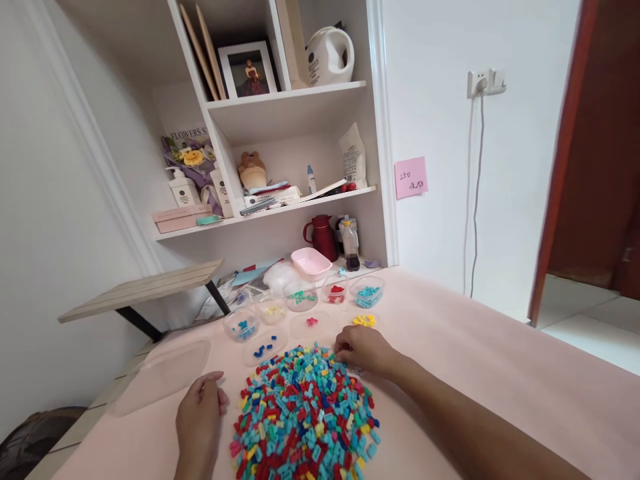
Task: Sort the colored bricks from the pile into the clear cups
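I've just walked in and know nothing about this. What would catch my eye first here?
Probably the big heap of small multicoloured plastic pieces on the pink tabletop, with the left hand beside it and the right hand at its far right edge. Just beyond, clear tubs hold small batches of coloured pieces. Higher up, a pink note stands out on the white wall, right of the shelves.

Small building bricks [305, 420], mostly turquoise and red with some yellow, lie loosely heaped on the pink tabletop [465, 333].
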A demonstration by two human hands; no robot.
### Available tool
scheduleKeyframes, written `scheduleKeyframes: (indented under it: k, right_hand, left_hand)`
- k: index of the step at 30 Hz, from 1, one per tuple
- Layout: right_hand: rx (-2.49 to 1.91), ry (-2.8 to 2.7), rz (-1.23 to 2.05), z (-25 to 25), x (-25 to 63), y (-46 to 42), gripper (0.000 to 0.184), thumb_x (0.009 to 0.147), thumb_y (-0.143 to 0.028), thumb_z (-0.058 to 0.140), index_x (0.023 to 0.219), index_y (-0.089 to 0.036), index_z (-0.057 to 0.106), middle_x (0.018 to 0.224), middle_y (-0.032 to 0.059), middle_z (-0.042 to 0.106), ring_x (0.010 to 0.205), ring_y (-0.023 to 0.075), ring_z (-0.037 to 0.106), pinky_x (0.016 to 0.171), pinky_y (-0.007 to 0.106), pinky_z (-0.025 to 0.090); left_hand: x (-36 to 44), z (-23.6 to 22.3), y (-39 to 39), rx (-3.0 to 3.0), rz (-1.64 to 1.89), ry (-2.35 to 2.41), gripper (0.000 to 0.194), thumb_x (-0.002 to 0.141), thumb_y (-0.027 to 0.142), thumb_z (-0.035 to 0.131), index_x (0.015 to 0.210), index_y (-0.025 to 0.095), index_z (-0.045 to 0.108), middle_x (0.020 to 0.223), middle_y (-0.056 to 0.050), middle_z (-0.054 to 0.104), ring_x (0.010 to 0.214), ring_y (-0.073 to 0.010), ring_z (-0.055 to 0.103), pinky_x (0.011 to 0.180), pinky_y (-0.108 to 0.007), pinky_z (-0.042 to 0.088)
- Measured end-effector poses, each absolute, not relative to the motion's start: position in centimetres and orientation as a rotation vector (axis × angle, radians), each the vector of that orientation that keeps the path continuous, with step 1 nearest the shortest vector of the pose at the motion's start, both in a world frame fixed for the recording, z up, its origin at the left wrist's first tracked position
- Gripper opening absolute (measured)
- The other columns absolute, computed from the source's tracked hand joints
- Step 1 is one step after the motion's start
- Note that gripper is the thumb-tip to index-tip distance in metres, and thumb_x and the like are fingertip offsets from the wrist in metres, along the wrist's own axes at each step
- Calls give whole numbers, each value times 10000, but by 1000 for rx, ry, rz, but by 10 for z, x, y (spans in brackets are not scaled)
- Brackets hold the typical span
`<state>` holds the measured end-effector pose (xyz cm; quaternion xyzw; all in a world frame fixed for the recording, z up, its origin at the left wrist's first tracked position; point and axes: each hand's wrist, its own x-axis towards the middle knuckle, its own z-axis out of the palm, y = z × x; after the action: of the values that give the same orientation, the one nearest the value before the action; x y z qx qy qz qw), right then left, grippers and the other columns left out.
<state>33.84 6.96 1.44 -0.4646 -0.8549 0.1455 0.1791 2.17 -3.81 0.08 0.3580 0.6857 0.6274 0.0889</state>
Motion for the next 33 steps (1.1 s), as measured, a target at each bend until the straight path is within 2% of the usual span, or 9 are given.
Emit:
scheduleKeyframes:
  k: [5, 17, 23, 29, 33]
  right_hand:
    - [-1353, -2432, 329, 14, 333, 70, 161, 725, -204, 614, 825, -249, 731, 934, 20, 729, 875, 199, 631, 666, 260, 374]
    - [-1315, -2493, 238, 10, 338, 75, 203, 758, -201, 588, 895, -243, 732, 970, 42, 720, 908, 210, 625, 664, 267, 364]
    - [-1310, -2450, 277, 13, 339, 75, 117, 720, -220, 634, 799, -215, 722, 902, 44, 713, 842, 200, 616, 638, 258, 357]
    - [-1232, -2175, 561, 13, 352, 82, 138, 728, -213, 601, 798, -195, 718, 774, 29, 693, 699, 155, 587, 613, 239, 391]
    - [-1207, -1933, 580, 13, 360, 93, 166, 762, -291, 576, 796, -195, 707, 684, 11, 644, 617, 147, 572, 574, 240, 406]
  left_hand:
    - [20, 0, -38, 1029, 1758, 1984, 356, 706, 450, 494, 849, 162, 645, 468, 44, 539, 428, -139, 480, 465, -276, 363]
    - [19, -4, -38, 1046, 1748, 1953, 439, 672, 526, 555, 872, 151, 667, 504, 36, 560, 431, -137, 474, 469, -283, 372]
    - [15, -5, -36, 1051, 1722, 1971, 407, 678, 507, 531, 839, 159, 667, 470, 38, 543, 435, -147, 488, 474, -281, 369]
    - [9, -10, -33, 1082, 1661, 2010, 381, 687, 488, 498, 840, 180, 663, 489, 36, 559, 467, -164, 519, 501, -290, 388]
    - [10, -9, -35, 1074, 1618, 2041, 357, 700, 449, 475, 866, 188, 654, 502, 38, 575, 475, -165, 528, 516, -289, 392]
